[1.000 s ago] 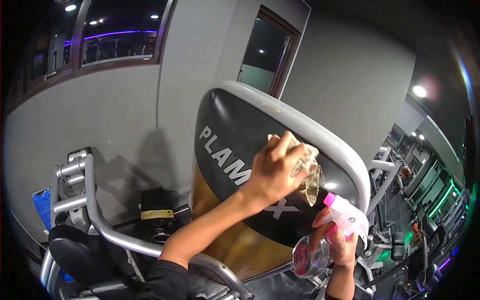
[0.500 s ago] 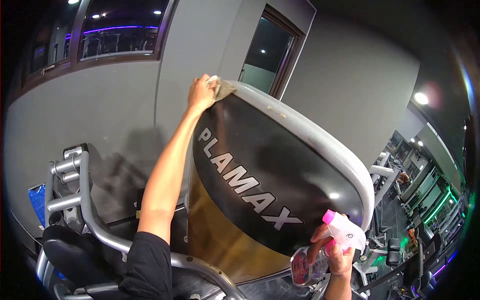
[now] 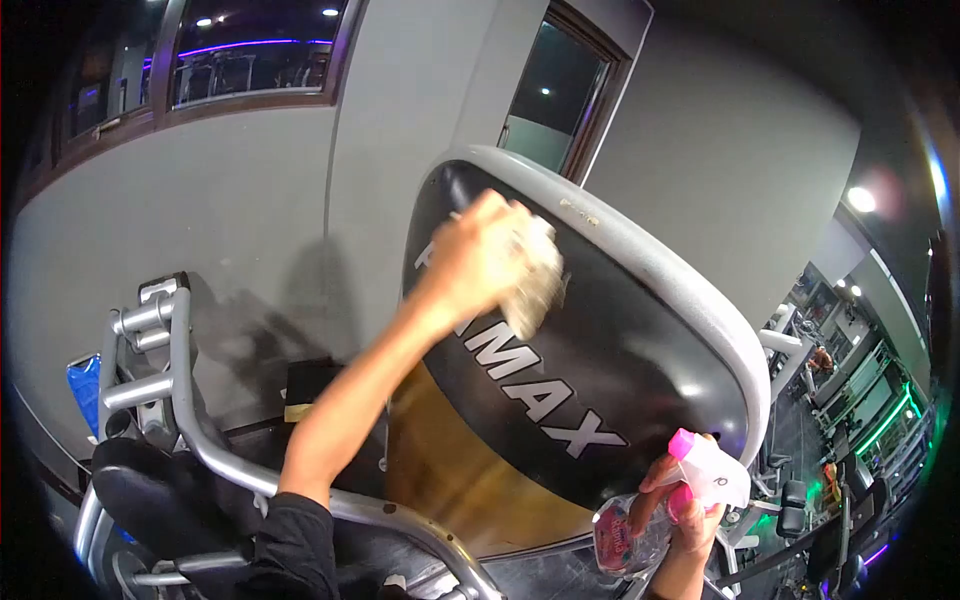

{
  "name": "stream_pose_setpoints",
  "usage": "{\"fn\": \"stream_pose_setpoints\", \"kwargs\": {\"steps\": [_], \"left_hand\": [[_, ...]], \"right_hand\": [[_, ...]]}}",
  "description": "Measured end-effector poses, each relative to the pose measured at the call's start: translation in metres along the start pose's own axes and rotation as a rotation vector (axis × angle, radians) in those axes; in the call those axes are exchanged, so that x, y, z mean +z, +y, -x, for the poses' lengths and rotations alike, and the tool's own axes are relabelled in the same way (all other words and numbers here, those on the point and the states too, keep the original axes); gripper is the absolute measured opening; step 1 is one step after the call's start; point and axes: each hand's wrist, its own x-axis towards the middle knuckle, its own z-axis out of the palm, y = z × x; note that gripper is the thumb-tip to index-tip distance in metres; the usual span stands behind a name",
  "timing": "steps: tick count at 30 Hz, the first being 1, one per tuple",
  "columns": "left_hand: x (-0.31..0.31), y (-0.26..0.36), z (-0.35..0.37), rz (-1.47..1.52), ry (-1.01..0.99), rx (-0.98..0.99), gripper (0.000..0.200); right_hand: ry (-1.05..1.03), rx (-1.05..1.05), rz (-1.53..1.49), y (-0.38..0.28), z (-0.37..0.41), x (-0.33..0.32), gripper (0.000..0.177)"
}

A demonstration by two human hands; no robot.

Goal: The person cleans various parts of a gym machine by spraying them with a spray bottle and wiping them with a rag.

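**Cloth on the machine's black panel, sprayer held low**

A chrome tube frame (image 3: 180,400) is standing at the left of the picture, and the sleeved left arm is reaching up past it toward the centre. Above centre, the left hand (image 3: 470,255) is clenching a pale cloth (image 3: 535,280) and pressing it against the upper part of the black panel (image 3: 630,370), covering the first letters of the print. Hand and cloth are showing blurred. The step in hand looks like wiping the panel's top. At lower right, below the panel's edge, the right hand (image 3: 690,525) is grasping a spray bottle (image 3: 712,475) by the neck, its pink nozzle up and clear of the panel. By my judgement a further pass calls for firm flat pressure down toward the lettering.
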Motion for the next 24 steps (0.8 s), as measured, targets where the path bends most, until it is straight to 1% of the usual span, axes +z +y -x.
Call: {"fn": "stream_pose_setpoints", "kwargs": {"steps": [1,3,4,5,7,8,9,11,12,13,15,17,19,21,22,23,24], "left_hand": [[0.002,0.028,0.013,0.037,-0.035,0.027,0.024],[0.005,0.074,0.039,0.128,-0.095,0.136,0.026],[0.014,0.091,0.056,0.086,-0.07,0.237,0.028],[0.021,0.103,0.068,0.042,-0.044,0.338,0.03],[0.029,0.106,0.081,0.002,-0.037,0.383,0.03],[0.027,0.101,0.079,0.072,-0.034,0.32,0.029],[0.021,0.095,0.07,0.081,-0.036,0.295,0.031],[0.017,0.074,0.051,-0.012,0.049,0.262,0.02],[0.013,0.057,0.039,-0.041,0.053,0.155,0.021],[0.009,0.038,0.027,-0.071,0.056,0.049,0.023],[0.006,-0.015,0.007,-0.111,0.139,-0.119,0.027],[0.002,-0.074,-0.004,-0.227,0.199,-0.132,0.025],[-0.005,-0.118,-0.01,-0.289,0.141,-0.268,0.029],[-0.007,-0.151,-0.008,-0.273,0.128,-0.405,0.026],[-0.003,-0.16,-0.004,-0.097,0.118,-0.522,0.027],[0.002,-0.164,0.0,-0.097,0.123,-0.52,0.027],[0.007,-0.164,0.007,-0.221,0.136,-0.424,0.026]], "right_hand": [[-0.005,0.004,-0.004,-0.001,0.001,0.0,0.056],[0.027,0.082,-0.031,-0.001,0.004,0.0,0.059],[0.035,0.076,-0.016,-0.003,0.002,0.002,0.061],[0.025,0.074,-0.019,-0.005,0.001,0.004,0.061],[0.072,0.064,0.006,-0.006,0.0,0.008,0.062],[0.062,0.034,0.007,-0.003,0.0,0.005,0.063],[0.056,0.034,0.009,-0.001,0.0,0.004,0.063],[0.081,-0.009,-0.015,0.001,0.002,0.002,0.06],[0.084,-0.006,-0.014,0.001,0.002,0.001,0.06],[0.065,0.015,-0.03,0.001,0.003,0.0,0.059],[0.049,0.039,-0.049,0.0,0.004,-0.001,0.057],[0.023,0.058,-0.009,-0.004,0.0,-0.001,0.054],[0.015,0.03,0.012,-0.005,-0.004,0.0,0.054],[-0.004,0.003,0.032,-0.005,-0.004,0.001,0.054],[0.01,0.011,0.034,-0.005,-0.003,0.001,0.054],[0.026,0.015,0.036,-0.006,-0.003,0.0,0.054],[0.026,0.008,0.037,-0.005,-0.003,-0.001,0.054]]}}
